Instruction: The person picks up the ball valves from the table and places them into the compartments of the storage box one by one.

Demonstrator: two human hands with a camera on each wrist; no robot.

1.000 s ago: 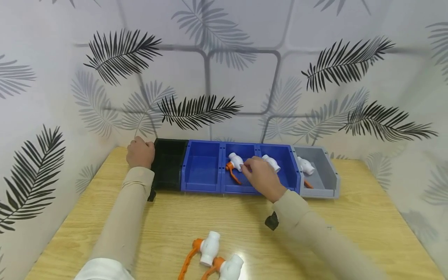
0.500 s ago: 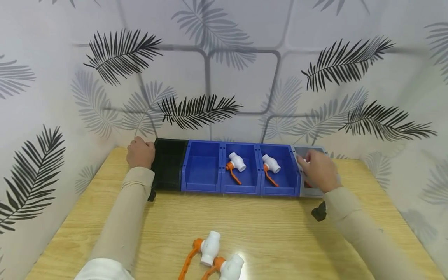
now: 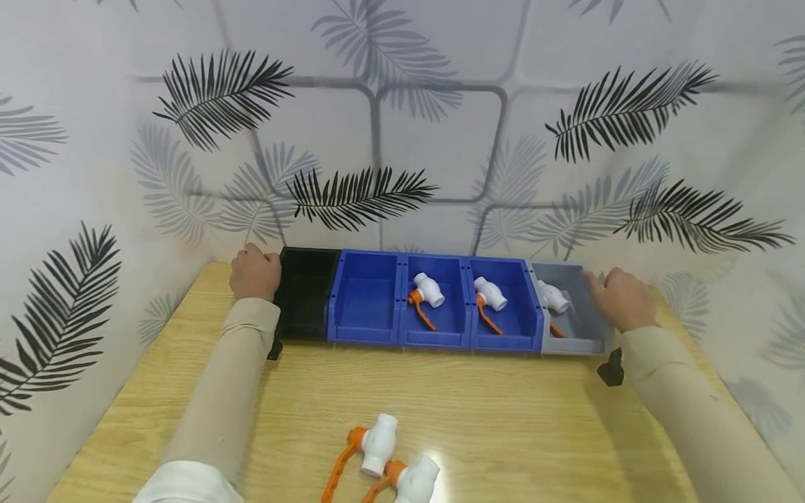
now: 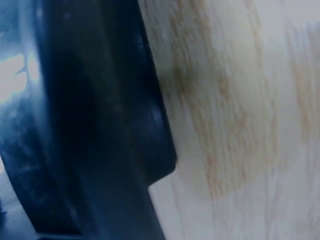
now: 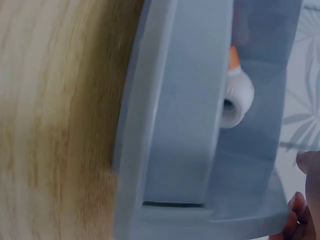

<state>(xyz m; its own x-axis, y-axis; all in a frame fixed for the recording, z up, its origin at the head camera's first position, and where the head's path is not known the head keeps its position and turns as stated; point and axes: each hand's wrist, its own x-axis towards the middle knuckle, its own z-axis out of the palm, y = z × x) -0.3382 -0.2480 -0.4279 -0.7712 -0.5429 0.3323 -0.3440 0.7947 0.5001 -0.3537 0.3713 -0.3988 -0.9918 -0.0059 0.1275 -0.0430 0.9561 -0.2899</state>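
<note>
At the far left of the row, my left hand (image 3: 254,272) is beside the black bin (image 3: 307,293), its thumb side against the rim. Its fingertips are hidden, so a grip cannot be told. My right hand (image 3: 625,300) is at the outer side of the grey bin (image 3: 577,344). In the right wrist view, its fingertips (image 5: 296,202) meet the bin's edge while the thumb stands apart. A white ball valve (image 3: 553,298) with an orange handle lies in the grey bin. One more valve (image 3: 429,290) and another valve (image 3: 491,294) lie in separate blue bins.
A third blue bin (image 3: 367,332) stands next to the black one. Two more ball valves, a nearer valve (image 3: 417,480) and a farther valve (image 3: 380,444), lie on the wooden table (image 3: 503,419). A leaf-patterned wall (image 3: 428,161) rises behind the row.
My right hand has moved right, from above the blue bins, across the grey bin, to its outer side. The valves have stayed in place, and the left hand has not visibly moved.
</note>
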